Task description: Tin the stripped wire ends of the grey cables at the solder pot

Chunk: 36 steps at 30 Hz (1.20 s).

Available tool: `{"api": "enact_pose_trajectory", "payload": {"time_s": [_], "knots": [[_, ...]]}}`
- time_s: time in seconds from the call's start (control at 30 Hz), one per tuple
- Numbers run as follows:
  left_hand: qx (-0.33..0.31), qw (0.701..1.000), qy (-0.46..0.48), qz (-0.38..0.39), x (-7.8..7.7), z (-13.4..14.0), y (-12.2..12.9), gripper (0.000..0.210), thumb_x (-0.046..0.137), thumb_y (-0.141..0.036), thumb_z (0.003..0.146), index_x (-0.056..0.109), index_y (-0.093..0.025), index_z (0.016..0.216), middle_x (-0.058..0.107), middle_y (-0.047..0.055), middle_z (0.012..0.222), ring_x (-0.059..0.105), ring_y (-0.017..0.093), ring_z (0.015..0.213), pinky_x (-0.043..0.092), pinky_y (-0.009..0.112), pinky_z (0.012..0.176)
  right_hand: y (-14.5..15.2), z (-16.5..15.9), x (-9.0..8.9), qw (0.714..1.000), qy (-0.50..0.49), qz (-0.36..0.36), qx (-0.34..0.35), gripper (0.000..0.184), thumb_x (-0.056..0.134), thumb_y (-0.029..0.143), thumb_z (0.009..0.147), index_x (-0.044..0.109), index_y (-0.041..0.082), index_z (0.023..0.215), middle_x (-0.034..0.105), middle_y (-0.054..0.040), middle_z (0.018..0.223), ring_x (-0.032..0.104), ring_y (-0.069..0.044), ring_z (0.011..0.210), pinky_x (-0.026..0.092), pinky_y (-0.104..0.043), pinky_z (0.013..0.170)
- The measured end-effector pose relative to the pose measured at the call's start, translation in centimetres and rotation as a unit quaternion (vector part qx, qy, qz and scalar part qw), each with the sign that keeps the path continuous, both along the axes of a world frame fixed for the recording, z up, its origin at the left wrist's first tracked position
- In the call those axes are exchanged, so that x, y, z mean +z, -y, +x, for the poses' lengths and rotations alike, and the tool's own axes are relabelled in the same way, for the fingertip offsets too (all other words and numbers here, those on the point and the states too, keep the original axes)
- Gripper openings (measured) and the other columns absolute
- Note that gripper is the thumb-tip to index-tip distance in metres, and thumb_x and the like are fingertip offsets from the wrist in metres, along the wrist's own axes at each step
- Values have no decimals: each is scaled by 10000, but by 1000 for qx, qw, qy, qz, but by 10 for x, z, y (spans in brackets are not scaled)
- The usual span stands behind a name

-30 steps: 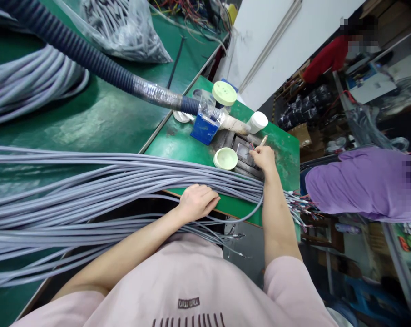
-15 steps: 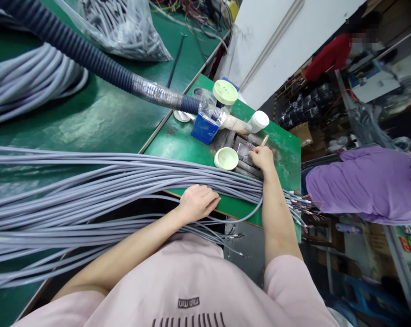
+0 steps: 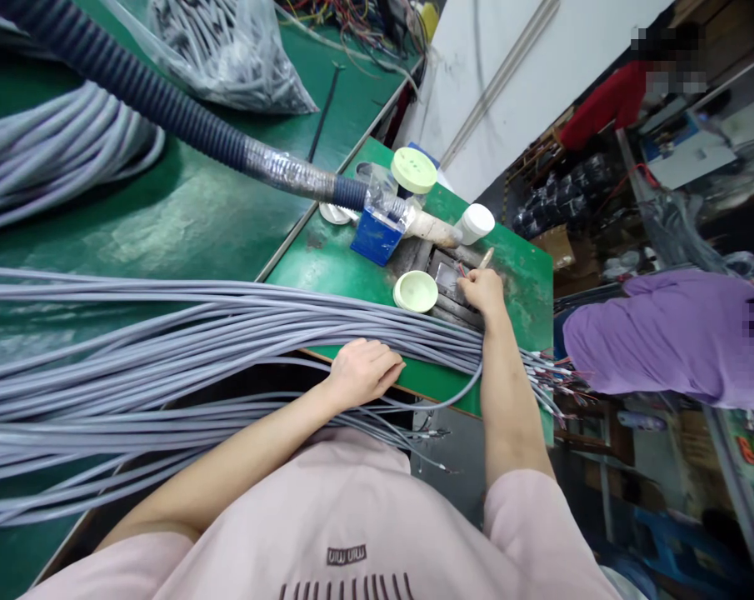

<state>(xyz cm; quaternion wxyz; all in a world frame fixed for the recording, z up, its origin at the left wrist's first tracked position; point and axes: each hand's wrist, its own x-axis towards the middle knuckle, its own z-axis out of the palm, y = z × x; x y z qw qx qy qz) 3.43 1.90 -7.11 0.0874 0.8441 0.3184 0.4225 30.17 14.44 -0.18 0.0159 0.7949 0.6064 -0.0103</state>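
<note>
My right hand (image 3: 481,292) is closed in a pinch on thin wire ends (image 3: 461,270), reddish at the tip. It holds them over a small square metal pot (image 3: 446,277) with a shiny grey surface. A grey cable (image 3: 457,398) loops up behind my right forearm; whether it joins those wires is hidden. My left hand (image 3: 365,372) lies at the near table edge, against the long bundle of grey cables (image 3: 277,321). Its fingers are curled together, and what is under them is out of sight. Stripped ends (image 3: 548,375) of the bundle stick out beyond my right forearm.
A pale green open tub (image 3: 415,292) stands left of the pot. Behind it are a blue box (image 3: 377,235), a dark ribbed hose (image 3: 214,137), a green-lidded jar (image 3: 414,170) and a white cup (image 3: 476,222). A person in purple (image 3: 657,342) is at the right.
Hardly anything differs. My right hand has shifted very slightly over the pot with the wire ends still in it, and my left hand has stayed in place.
</note>
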Motion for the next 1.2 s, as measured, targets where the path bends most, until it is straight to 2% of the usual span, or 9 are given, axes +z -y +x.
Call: {"api": "enact_pose_trajectory", "payload": {"time_s": [0.23,0.37,0.5,0.6,0.67,0.77,0.97,1.03,1.2], "knots": [[1,1000,3,5,1,0,-1,173,513,-250,908,622,-197,784,608,-10,613,538,118,588,325,298,583,-1,-2,1,1000,-2,3,-4,227,539,312,751,659,180,610,663,-75,701,586,-199,712,391,-279,645],[-4,1000,11,5,0,0,-1,163,520,-247,906,618,-190,789,612,-5,622,538,122,597,319,293,589,11,-7,15,997,-60,52,2,292,546,321,734,493,195,476,480,-5,521,468,-152,586,324,-272,576],[-5,1000,16,4,1,0,-1,161,528,-245,902,624,-184,788,618,-1,627,542,122,598,322,291,585,51,-22,36,970,-189,140,66,362,546,335,743,352,209,465,287,44,490,328,-110,519,268,-267,537],[-17,998,51,-45,6,0,0,166,548,-259,893,641,-185,777,608,-10,600,533,114,572,331,284,569,93,-44,48,940,-272,182,101,372,559,353,773,355,211,496,325,44,518,338,-110,521,284,-267,535],[-35,983,121,-134,11,1,2,174,576,-284,880,656,-185,761,591,-19,579,513,103,547,357,267,563,119,-62,50,922,-309,203,111,382,575,345,789,365,212,499,358,38,535,361,-116,534,311,-270,547],[-69,909,270,-309,19,9,6,204,637,-355,836,672,-169,760,598,-13,602,483,93,531,394,247,538,148,-88,47,893,-375,220,113,359,579,329,815,414,213,518,392,31,560,390,-124,544,339,-276,555],[-137,686,487,-523,29,31,23,280,783,-360,662,672,-161,825,622,-20,648,520,79,569,432,218,571,170,-113,24,852,-466,210,114,341,591,324,844,472,199,550,413,31,582,397,-112,546,328,-264,534],[-130,646,522,-542,32,34,27,229,785,-318,658,682,-164,792,625,-26,653,513,70,574,425,206,581,172,-116,20,835,-494,211,121,351,601,327,846,472,192,549,405,35,579,382,-100,537,313,-256,520],[-147,592,551,-569,45,32,28,199,801,-302,641,675,-152,677,577,-34,615,476,64,567,401,200,580,176,-118,17,802,-559,183,102,338,597,360,854,524,184,574,415,43,551,376,-80,488,302,-237,473]]}}
